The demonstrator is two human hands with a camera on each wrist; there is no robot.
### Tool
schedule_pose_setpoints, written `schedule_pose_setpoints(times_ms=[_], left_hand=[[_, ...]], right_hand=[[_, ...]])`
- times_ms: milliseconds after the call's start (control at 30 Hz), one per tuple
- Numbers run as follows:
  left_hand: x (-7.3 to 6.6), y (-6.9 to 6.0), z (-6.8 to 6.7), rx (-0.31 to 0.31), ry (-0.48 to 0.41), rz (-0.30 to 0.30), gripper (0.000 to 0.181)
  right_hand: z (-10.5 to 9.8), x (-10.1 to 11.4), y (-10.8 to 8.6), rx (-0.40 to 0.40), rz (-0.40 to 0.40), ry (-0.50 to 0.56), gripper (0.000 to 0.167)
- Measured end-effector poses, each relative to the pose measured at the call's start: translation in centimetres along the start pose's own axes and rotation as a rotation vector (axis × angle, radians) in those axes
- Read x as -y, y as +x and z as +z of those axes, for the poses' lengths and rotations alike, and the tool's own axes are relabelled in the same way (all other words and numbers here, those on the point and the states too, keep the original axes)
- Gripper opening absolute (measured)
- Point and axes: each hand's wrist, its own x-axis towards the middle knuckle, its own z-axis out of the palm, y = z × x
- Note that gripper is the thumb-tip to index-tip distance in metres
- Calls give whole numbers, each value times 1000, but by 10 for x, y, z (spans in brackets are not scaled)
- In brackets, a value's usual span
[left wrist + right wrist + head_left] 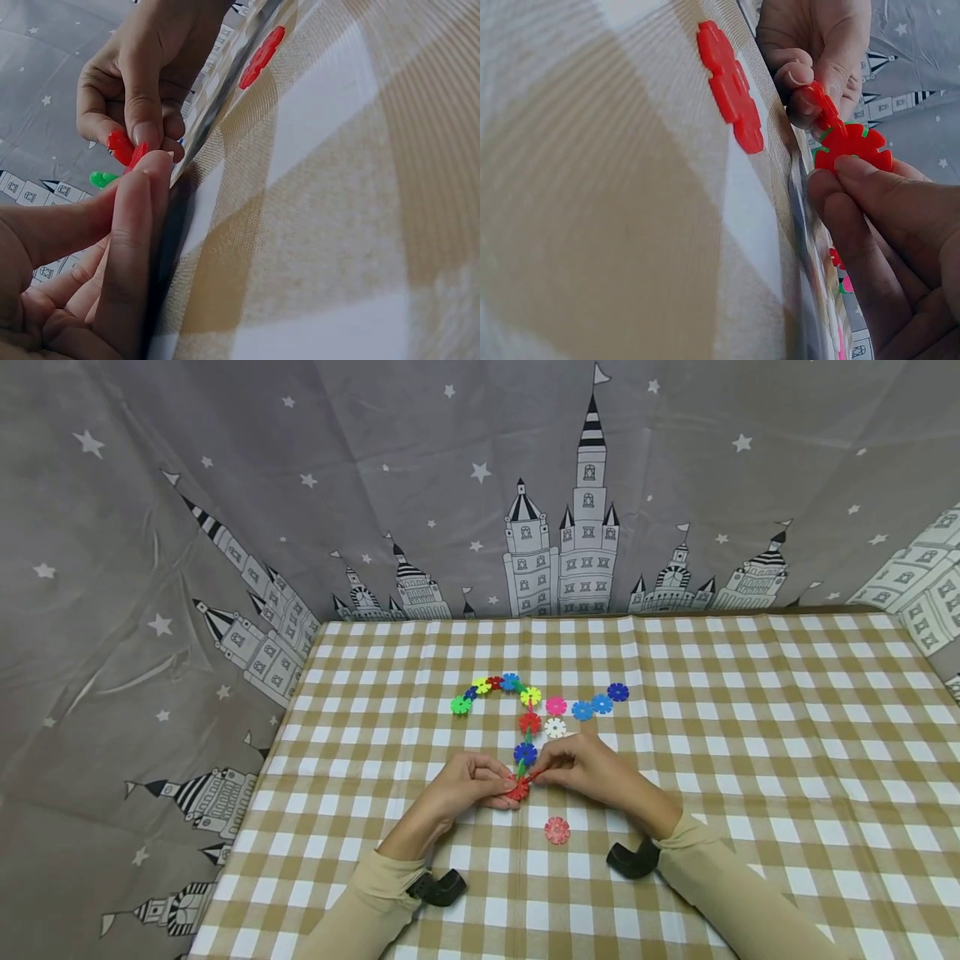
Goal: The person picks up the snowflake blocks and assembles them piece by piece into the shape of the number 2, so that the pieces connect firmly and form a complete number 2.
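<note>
A curved chain of notched discs in several colours lies on the cloth, its blue disc (525, 754) just beyond the hands. At its near end my left hand (477, 783) pinches a red disc (518, 789). My right hand (588, 772) pinches another red disc (853, 148) between thumb and finger. In the right wrist view the two red discs meet edge to edge at an angle, with a green disc partly hidden behind. Whether their slots are fully interlocked, I cannot tell.
A loose pinkish-red disc (557, 831) lies nearer the front. Right of the chain are a pink disc (556, 706), a white disc (555, 727), light blue discs (582, 711) and a dark blue disc (618, 692). The checked cloth (787, 735) covers the table; a grey curtain (420, 485) hangs behind.
</note>
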Motion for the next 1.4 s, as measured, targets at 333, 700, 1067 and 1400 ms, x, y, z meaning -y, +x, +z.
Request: schedule_pose_setpoints(times_ms=[333, 700, 1067, 1400], left_hand=[[1, 0, 0, -8, -29, -3, 12], [-2, 2, -2, -31, -61, -26, 15], [-1, 1, -3, -20, -68, -7, 16], [-1, 1, -2, -22, -56, -12, 15]], right_hand=[[3, 8, 0, -14, 30, -67, 4], [-26, 16, -6, 249, 159, -143, 23], [-8, 26, -4, 422, 100, -303, 23], [-8, 28, -5, 425, 164, -259, 25]])
